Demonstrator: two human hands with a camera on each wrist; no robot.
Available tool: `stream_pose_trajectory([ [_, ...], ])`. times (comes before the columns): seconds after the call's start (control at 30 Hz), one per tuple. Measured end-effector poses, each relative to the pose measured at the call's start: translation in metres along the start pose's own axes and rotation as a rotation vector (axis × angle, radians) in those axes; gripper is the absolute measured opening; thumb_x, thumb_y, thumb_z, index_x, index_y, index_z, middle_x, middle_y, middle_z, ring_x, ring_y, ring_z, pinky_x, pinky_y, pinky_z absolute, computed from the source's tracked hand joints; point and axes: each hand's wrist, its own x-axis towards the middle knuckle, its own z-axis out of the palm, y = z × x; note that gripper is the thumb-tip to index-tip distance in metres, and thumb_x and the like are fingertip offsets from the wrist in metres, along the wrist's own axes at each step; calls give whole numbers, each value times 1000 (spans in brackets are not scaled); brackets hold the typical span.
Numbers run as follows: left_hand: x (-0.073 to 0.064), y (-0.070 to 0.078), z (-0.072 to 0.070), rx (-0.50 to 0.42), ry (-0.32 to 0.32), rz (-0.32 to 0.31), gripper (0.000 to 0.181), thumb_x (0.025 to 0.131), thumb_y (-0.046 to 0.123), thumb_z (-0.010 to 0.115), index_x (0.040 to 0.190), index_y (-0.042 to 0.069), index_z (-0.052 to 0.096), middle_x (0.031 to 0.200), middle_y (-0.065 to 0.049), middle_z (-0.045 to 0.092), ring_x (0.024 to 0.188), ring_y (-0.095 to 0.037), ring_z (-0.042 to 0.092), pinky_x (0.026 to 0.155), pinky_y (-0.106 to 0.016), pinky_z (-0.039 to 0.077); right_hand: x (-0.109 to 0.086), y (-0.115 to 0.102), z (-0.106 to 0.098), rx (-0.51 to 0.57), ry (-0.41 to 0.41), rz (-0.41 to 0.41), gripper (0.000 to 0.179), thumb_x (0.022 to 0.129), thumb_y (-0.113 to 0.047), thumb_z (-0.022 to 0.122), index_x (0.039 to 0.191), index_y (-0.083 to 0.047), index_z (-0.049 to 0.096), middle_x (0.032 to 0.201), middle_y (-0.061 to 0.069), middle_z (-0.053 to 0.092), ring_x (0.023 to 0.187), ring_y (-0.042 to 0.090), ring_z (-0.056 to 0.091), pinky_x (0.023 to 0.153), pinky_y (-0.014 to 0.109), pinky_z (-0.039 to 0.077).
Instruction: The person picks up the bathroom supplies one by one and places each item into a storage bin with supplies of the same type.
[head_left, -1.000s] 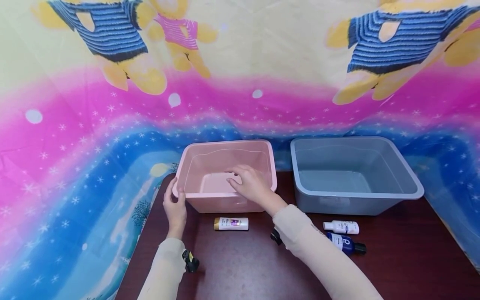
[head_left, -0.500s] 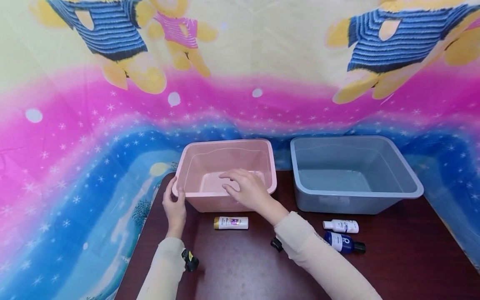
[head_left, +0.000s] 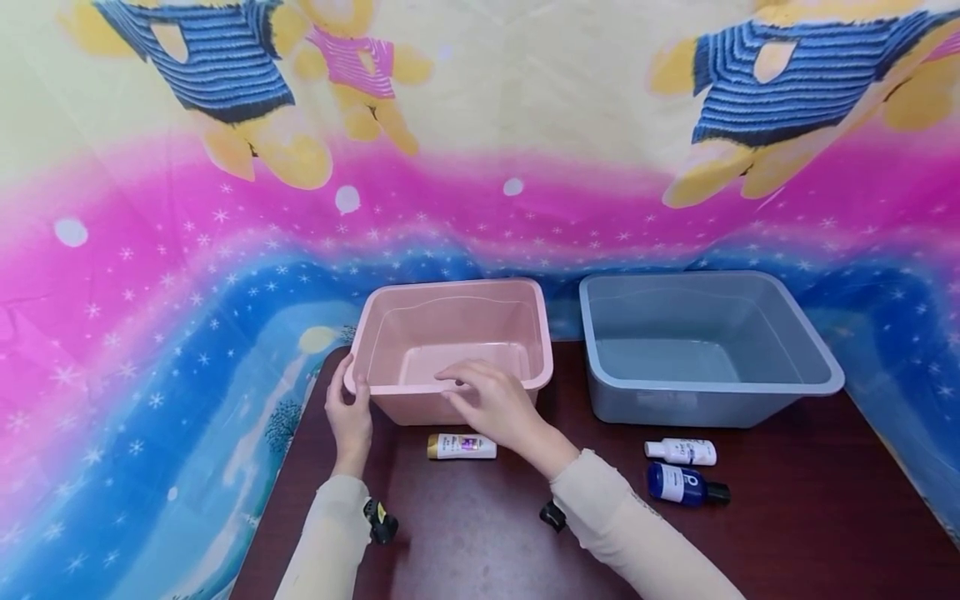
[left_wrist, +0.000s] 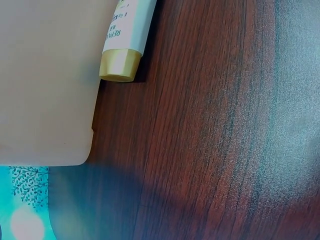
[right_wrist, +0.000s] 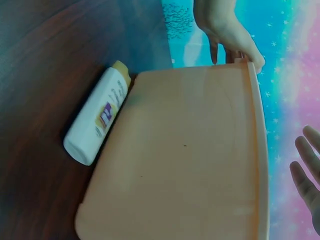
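Note:
My left hand (head_left: pixel 350 421) grips the front-left corner of a pink plastic basin (head_left: pixel 420 408), thumb on the near side and fingers at the rim. The right wrist view also shows that left hand (right_wrist: pixel 225 27) on the basin's rim. Over the basin's front edge hovers my right hand (head_left: pixel 495 404), fingers loosely bent and holding nothing. A white bottle with a gold cap (head_left: pixel 462 447) lies on its side on the table just in front of the basin. Its gold cap (left_wrist: pixel 119 65) points left, below the left wrist.
A grey-blue basin (head_left: pixel 667 400) stands to the right of the pink one. In front of it lie a small white bottle (head_left: pixel 681 452) and a dark blue bottle with a black cap (head_left: pixel 682 485). The dark wood table (head_left: pixel 480 542) meets a printed cloth backdrop (head_left: pixel 465 200).
My right hand has drawn back from inside the pink basin toward its front edge. The left hand keeps its place on the corner, and both basins stay put.

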Motion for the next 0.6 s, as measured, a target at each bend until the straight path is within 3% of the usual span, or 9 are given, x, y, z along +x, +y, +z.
stream_pose_trajectory([
  [0.2, -1, 1, 1, -3, 9, 10, 41, 91, 14, 58, 132, 14, 54, 132, -6, 50, 123, -23, 42, 102, -44, 32, -15, -2, 5, 35, 7, -14, 25, 85, -21, 67, 110, -17, 67, 106, -4, 65, 98, 7, 58, 86, 21, 46],
  [0.6, 0, 0, 1, 6, 5, 9, 41, 91, 14, 56, 132, 15, 53, 133, -6, 50, 125, -23, 41, 103, -44, 31, -42, 2, 25, 6, -31, 66, 25, 84, -23, 69, 108, -20, 68, 103, -12, 65, 93, 0, 58, 81, 19, 47],
])
